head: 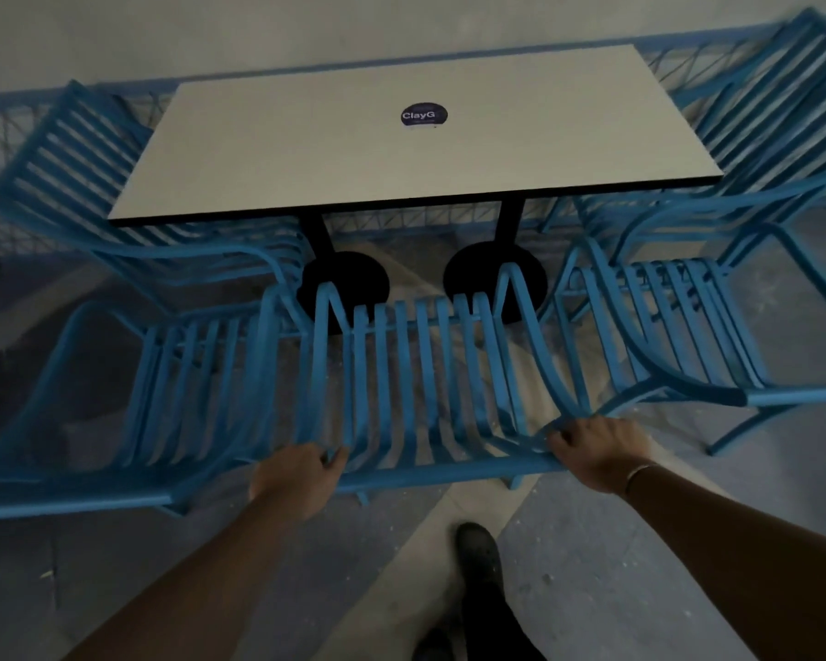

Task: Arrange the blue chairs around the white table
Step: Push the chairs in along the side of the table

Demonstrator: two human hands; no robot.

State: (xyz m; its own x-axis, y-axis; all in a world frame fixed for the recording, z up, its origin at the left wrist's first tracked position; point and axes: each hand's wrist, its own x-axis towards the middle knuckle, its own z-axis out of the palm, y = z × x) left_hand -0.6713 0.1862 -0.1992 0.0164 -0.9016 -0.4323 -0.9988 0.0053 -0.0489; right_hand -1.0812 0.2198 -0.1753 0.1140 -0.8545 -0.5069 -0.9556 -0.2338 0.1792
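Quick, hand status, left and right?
Left hand: closed, gripping the top rail of the middle blue chair.
Right hand: closed, gripping the same rail near its right end.

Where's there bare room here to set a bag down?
The table top is bare all round its sticker. Floor is bare behind the chair that the left hand and right hand grip, beside the shoe. Near the table it is crowded: a left chair and a right chair flank that chair closely.

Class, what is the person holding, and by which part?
The left hand and right hand both grip the middle blue chair by the top rail of its backrest.
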